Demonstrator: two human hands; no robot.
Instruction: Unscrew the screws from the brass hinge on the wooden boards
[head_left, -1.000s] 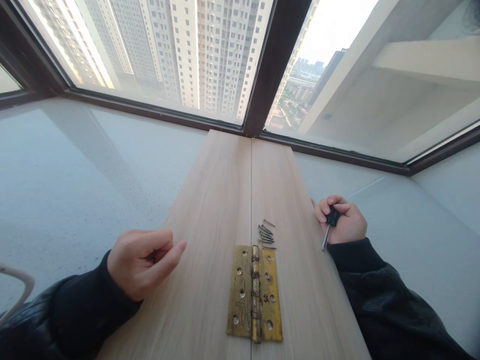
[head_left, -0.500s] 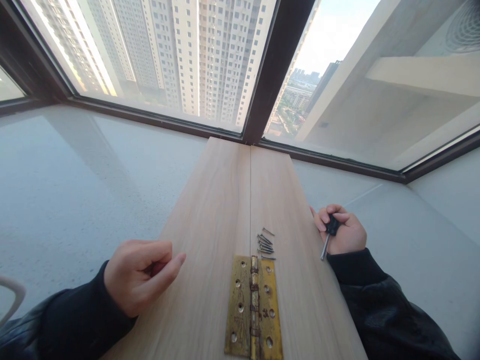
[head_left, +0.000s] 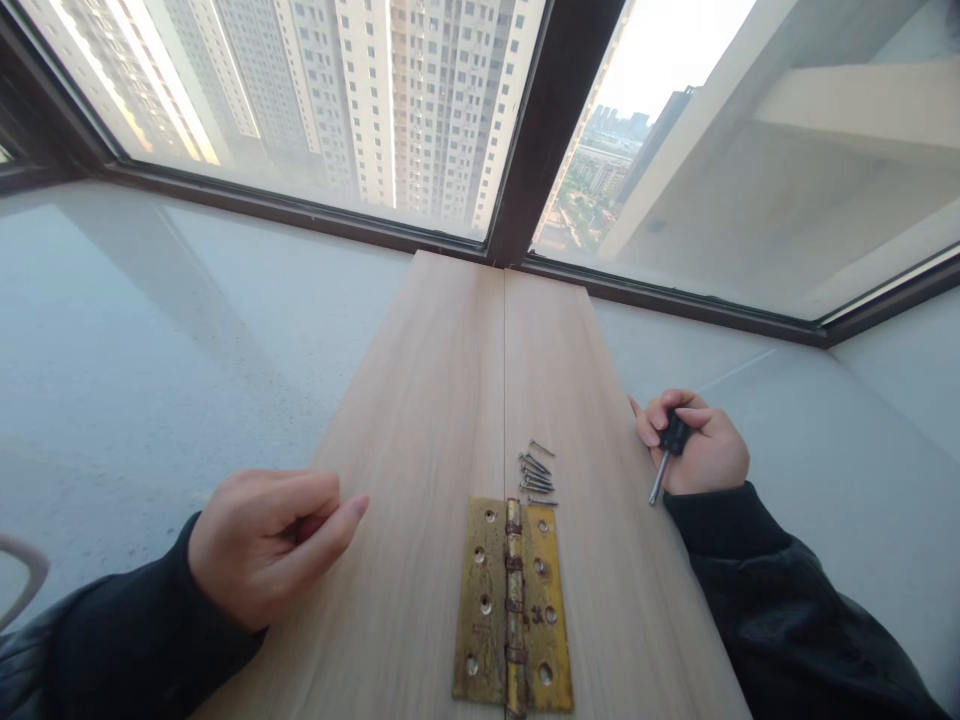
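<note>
left hand (head_left: pixel 262 545) curled, holds nothing | right hand (head_left: pixel 697 450) grips screwdriver (head_left: pixel 670 452) | hinge (head_left: pixel 513 603) lies flat on boards (head_left: pixel 442 420), holes bare | screws (head_left: pixel 535 473) loose beside it, none in

Across the top of your frame, a dark-framed window (head_left: pixel 525 150) shows tall apartment towers (head_left: pixel 375 90) outside.

Hinge (head_left: pixel 513 603) on boards (head_left: pixel 427 420), screws (head_left: pixel 535 473) just behind, screwdriver (head_left: pixel 667 455) right.

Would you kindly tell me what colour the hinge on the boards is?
Brass-yellow, tarnished in spots; the hinge shows best in the head view.
</note>
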